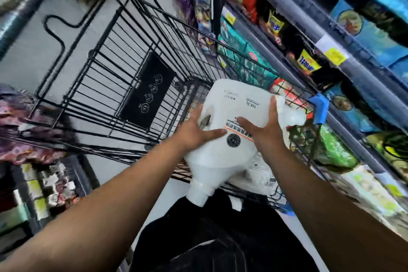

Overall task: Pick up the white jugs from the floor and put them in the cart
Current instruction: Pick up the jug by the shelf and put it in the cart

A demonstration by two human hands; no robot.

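Note:
A large white jug (229, 139) with an orange-lined label and a round black logo hangs tilted over the near end of the black wire cart (103, 86), its cap pointing down towards me. My left hand (198, 131) holds its left side at the handle, thumb lying across the front. My right hand (266, 128) clasps its right side, thumb on the label and fingers up along the edge. Beneath and behind it, more white jug (293, 115) plastic shows inside the cart, partly hidden.
The cart fills the aisle ahead, with a black sign panel (148, 93) on its fold-down flap. Shelves of packaged goods (309, 64) run close along the right. More packed shelves (44, 183) stand at the left. Grey floor (33, 35) lies beyond the cart.

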